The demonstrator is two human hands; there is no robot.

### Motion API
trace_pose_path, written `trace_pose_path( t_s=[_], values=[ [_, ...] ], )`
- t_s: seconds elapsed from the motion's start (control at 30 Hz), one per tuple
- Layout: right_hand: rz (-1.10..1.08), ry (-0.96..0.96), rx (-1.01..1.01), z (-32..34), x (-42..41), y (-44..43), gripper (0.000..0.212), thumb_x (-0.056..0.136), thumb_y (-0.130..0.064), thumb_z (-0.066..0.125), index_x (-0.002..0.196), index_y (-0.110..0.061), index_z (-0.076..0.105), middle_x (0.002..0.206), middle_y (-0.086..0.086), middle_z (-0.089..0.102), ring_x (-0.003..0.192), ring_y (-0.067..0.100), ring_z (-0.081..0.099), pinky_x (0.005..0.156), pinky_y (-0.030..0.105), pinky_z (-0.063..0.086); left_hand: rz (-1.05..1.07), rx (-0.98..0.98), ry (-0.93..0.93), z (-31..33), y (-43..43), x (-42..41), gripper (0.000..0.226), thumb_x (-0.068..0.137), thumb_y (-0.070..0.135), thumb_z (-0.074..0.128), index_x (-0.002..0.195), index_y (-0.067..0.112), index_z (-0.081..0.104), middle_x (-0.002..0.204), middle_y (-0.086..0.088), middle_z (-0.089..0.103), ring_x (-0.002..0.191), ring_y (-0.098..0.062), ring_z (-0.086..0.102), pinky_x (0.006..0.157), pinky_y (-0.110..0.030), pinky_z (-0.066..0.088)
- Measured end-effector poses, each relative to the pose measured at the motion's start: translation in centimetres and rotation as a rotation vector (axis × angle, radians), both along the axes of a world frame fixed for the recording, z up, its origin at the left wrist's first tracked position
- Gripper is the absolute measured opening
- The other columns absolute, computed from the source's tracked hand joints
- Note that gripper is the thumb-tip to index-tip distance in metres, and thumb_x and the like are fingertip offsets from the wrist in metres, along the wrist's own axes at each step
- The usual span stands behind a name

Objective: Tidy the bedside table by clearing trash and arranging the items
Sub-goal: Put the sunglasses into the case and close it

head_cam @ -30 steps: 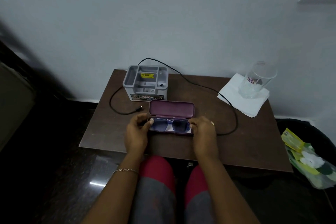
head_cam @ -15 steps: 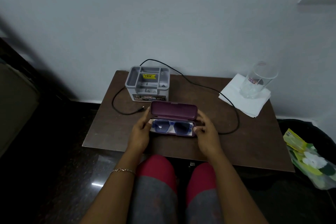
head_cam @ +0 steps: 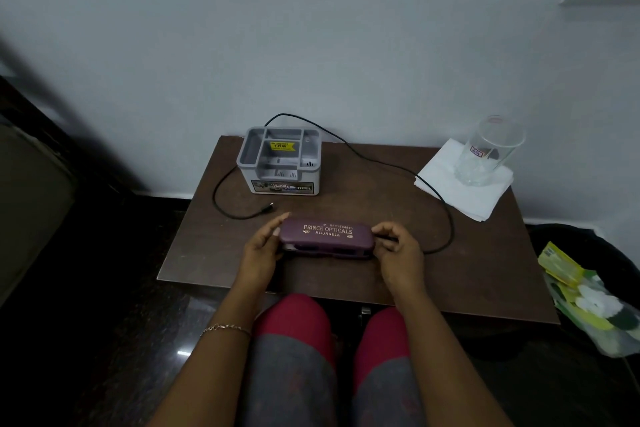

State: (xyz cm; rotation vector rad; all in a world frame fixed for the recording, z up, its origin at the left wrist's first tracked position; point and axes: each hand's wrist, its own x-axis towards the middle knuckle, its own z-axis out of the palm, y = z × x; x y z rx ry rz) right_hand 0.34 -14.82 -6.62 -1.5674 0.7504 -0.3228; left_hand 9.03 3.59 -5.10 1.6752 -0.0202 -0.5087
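At the far left of the bedside table (head_cam: 346,288), a grey organiser box (head_cam: 280,160) stands against the wall, its compartments apparently empty, perhaps waiting for small items. A black cable (head_cam: 381,163) loops round behind it, its free plug lying on the wood just left of centre; I judge it not yet coiled.

In the near middle, my left hand (head_cam: 261,250) cups the left end of the maroon spectacle case (head_cam: 327,240), fingers curled, thumb raised at the lid's corner. My right hand (head_cam: 398,248) grips the right end the same way, half-curled, thumb on top. I read the two-ended hold as steadying the base while the lid presses down; a thin gap shows along the near edge, so the lid looks almost but not fully latched. What lies inside I cannot make out through that dark slit.

At the far right a clear glass (head_cam: 486,149) stands on a white napkin (head_cam: 464,184), presumably as a coaster. Beyond the table's right edge, a dark bin (head_cam: 554,239) holds green and yellow wrappers (head_cam: 588,302); its outline is lost in shadow and cut by the frame. The far end of the cable disappears behind the organiser.
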Motion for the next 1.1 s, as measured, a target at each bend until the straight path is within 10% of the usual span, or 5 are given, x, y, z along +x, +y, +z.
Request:
trace_pose_path(
  t_s=[0.27, 0.47, 0.73, 1.1],
  values=[
    [-0.049, 0.013, 0.088, -0.2, 0.0, 0.1, 0.025, 0.090, -0.005, 0.053, 0.086, -0.025, 0.066, 0.094, 0.002, 0.068, 0.092, 0.017, 0.065, 0.089, 0.035, 0.053, 0.100, -0.034, 0.099, 1.3, -0.9, -0.4, 0.028, 0.100, 0.027, 0.033, 0.118, 0.019, 0.053, 0.104, 0.001, 0.058, 0.096, -0.013, 0.054, 0.074, -0.014, 0.042],
    [-0.003, 0.008, 0.003, 0.1, 0.0, 0.6, 0.027, 0.079, -0.015, 0.071, 0.105, -0.016, 0.064, 0.103, 0.000, 0.066, 0.095, 0.013, 0.062, 0.083, 0.022, 0.048, 0.049, 0.008, 0.071, 0.8, -0.6, -0.5, 0.039, 0.092, 0.016, 0.054, 0.130, 0.008, 0.050, 0.117, -0.006, 0.060, 0.093, -0.006, 0.057, 0.062, -0.002, 0.047],
    [-0.027, 0.017, 0.057, 0.0, 0.3, 0.7, 0.031, 0.074, -0.005, 0.074, 0.097, -0.022, 0.063, 0.104, 0.009, 0.066, 0.094, 0.024, 0.066, 0.089, 0.048, 0.053, 0.030, 0.036, 0.038, 0.4, -0.6, -0.2, 0.044, 0.093, 0.013, 0.051, 0.136, 0.007, 0.043, 0.121, -0.012, 0.059, 0.091, -0.010, 0.056, 0.059, -0.001, 0.047],
    [-0.019, 0.007, 0.019, 0.5, 0.0, 0.8, 0.035, 0.076, -0.003, 0.071, 0.110, -0.009, 0.064, 0.106, 0.007, 0.066, 0.089, 0.014, 0.063, 0.080, 0.023, 0.050, 0.104, 0.008, 0.020, 0.2, -0.9, -0.5, 0.045, 0.091, 0.013, 0.055, 0.136, 0.010, 0.046, 0.122, -0.009, 0.060, 0.101, -0.014, 0.058, 0.074, -0.011, 0.050]
  ],
)
